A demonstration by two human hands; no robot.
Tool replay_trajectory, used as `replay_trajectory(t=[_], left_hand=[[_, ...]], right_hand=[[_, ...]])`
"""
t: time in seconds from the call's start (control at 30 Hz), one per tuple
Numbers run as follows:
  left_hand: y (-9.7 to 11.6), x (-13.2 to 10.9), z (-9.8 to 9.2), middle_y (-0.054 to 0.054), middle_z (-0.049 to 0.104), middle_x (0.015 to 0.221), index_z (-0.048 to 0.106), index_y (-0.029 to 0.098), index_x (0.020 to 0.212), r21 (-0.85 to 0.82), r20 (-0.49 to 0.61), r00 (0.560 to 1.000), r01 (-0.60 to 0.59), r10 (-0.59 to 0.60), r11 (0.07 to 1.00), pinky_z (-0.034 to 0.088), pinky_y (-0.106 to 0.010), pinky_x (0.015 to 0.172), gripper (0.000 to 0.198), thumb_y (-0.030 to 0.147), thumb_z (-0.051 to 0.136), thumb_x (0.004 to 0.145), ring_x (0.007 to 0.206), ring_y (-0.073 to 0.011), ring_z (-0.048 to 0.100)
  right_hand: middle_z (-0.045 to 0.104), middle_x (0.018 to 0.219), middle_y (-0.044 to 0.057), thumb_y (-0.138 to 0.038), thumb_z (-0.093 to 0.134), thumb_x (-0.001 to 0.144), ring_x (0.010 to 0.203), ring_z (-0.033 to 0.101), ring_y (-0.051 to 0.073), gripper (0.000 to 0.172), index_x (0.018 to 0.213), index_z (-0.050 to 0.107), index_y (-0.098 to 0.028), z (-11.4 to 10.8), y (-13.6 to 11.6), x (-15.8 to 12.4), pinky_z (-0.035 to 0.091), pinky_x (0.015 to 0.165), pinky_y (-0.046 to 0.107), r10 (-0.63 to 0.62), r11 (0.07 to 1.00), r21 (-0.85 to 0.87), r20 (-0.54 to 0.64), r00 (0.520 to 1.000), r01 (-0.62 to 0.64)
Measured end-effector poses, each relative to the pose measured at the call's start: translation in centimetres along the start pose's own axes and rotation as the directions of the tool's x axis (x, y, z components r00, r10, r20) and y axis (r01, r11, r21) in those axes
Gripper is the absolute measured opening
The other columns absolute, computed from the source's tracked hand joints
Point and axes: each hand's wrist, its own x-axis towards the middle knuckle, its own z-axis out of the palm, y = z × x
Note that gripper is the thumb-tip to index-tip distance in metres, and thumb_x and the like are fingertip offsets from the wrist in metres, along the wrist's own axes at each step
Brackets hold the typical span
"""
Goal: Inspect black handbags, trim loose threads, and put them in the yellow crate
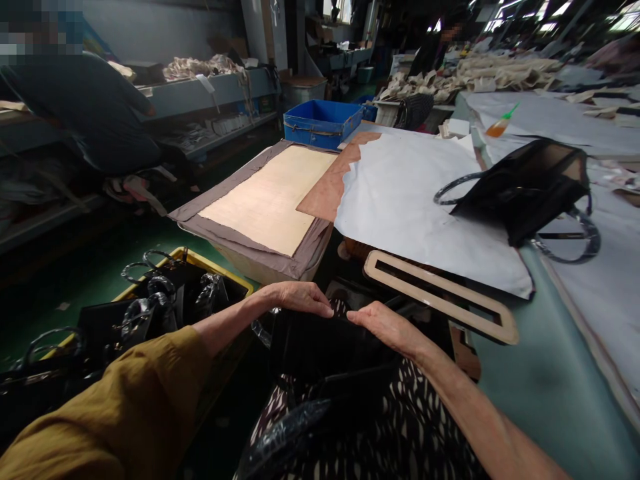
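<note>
A black bag (325,347) rests on my lap, over a black-and-white patterned garment. Its far top edge is pinched between the thumb and fingers of my left hand (303,298). Slightly to the right, my right hand (383,323) grips the same edge, a small gap separating the two. A plastic-wrapped handle (293,430) hangs at the bag's near side. Just beyond my right hand lies a long pale frame (440,297) with a slot, at the table's edge. The bag's inside is too dark to make out.
A yellow crate (240,280) of black bags stands at the left. Ahead are a cloth-covered bin (250,257), a blue tub (320,127) and white sheeting (410,193). Another black bag (530,187) lies on the right table (545,347). A person (95,113) sits at the upper left.
</note>
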Motion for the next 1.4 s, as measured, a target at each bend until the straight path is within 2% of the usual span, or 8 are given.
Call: replay_trajectory(t=[0.13,0.37,0.67,0.77,0.87,1.07,1.3,1.4], left_hand=[[0.7,0.8,0.0,0.004,0.055,0.062,0.068,0.014,0.079,0.072,0.023,0.999,-0.037,0.035,0.997,0.034,-0.015,0.056,0.024,0.032,0.053,0.076,0.061,-0.0084,0.045],[1.3,1.4,0.8,0.005,0.054,0.057,0.069,0.013,0.078,0.031,-0.014,0.997,-0.070,0.071,0.997,0.033,-0.016,0.055,0.021,0.027,0.054,0.074,0.059,-0.0082,0.044],[1.1,2.0,1.5,0.002,0.060,0.057,0.071,0.013,0.072,-0.175,-0.053,0.988,0.131,-0.142,0.976,0.037,-0.019,0.053,0.019,0.027,0.062,0.062,0.057,-0.0105,0.049],[1.6,2.0,1.8,0.002,0.061,0.057,0.070,0.014,0.072,-0.230,-0.048,0.982,0.167,-0.182,0.959,0.038,-0.021,0.052,0.018,0.025,0.062,0.060,0.055,-0.0111,0.050],[1.9,1.9,2.0,0.002,0.061,0.057,0.071,0.014,0.072,-0.231,-0.072,0.978,0.174,-0.195,0.957,0.038,-0.021,0.052,0.017,0.022,0.062,0.060,0.055,-0.0114,0.051],[1.7,2.0,2.2,0.003,0.060,0.056,0.071,0.015,0.071,-0.191,-0.113,0.971,0.188,-0.211,0.964,0.036,-0.020,0.050,0.017,0.023,0.063,0.059,0.056,-0.0114,0.050],[1.8,2.0,2.5,0.005,0.048,0.048,0.069,0.014,0.068,-0.132,-0.139,0.973,0.164,-0.182,0.978,0.029,-0.020,0.046,0.016,0.024,0.061,0.060,0.049,-0.0077,0.039],[1.4,1.6,1.8,0.005,0.048,0.050,0.069,0.014,0.071,-0.084,-0.126,0.989,0.069,-0.080,0.994,0.029,-0.019,0.047,0.020,0.029,0.059,0.064,0.050,-0.0072,0.038]], right_hand=[[0.023,0.048,-0.006,-0.055,0.041,0.076,0.045,0.020,0.006,0.045,0.051,0.029,-0.019,-0.1,-0.1,0.3,0.013,0.041,0.022,-0.028,0.998,-0.060,-0.025,0.999,0.027],[0.024,0.050,-0.005,-0.056,0.040,0.075,0.045,0.022,0.006,0.045,0.052,0.030,-0.019,0.1,1.0,0.9,0.013,0.041,0.023,-0.014,0.997,-0.080,-0.074,0.997,0.008],[0.025,0.050,-0.005,-0.060,0.037,0.077,0.047,0.023,0.007,0.048,0.053,0.031,-0.018,0.0,0.6,0.6,0.016,0.043,0.023,-0.050,0.993,-0.114,-0.094,0.994,0.039],[0.029,0.051,-0.005,-0.059,0.031,0.080,0.048,0.025,0.007,0.048,0.056,0.037,-0.018,-0.1,0.7,0.3,0.019,0.044,0.022,-0.065,0.997,-0.036,-0.041,0.997,0.064],[0.027,0.052,-0.006,-0.055,0.037,0.079,0.048,0.023,0.007,0.043,0.057,0.037,-0.018,-0.1,1.2,0.3,0.018,0.044,0.022,-0.077,0.997,0.025,0.025,0.997,0.076],[0.025,0.052,-0.006,-0.041,0.043,0.076,0.048,0.023,0.007,0.030,0.056,0.038,-0.018,0.1,1.5,0.6,0.018,0.043,0.021,-0.087,0.995,-0.033,0.064,0.994,0.090],[0.029,0.049,-0.005,-0.036,0.046,0.072,0.048,0.028,0.007,0.027,0.053,0.042,-0.017,0.1,0.4,0.6,0.018,0.045,0.022,-0.096,0.985,-0.143,-0.018,0.995,0.093],[0.031,0.050,-0.005,-0.036,0.045,0.074,0.050,0.032,0.008,0.028,0.054,0.043,-0.017,0.4,0.3,0.5,0.019,0.047,0.023,-0.116,0.976,-0.197,-0.087,0.989,0.097]])
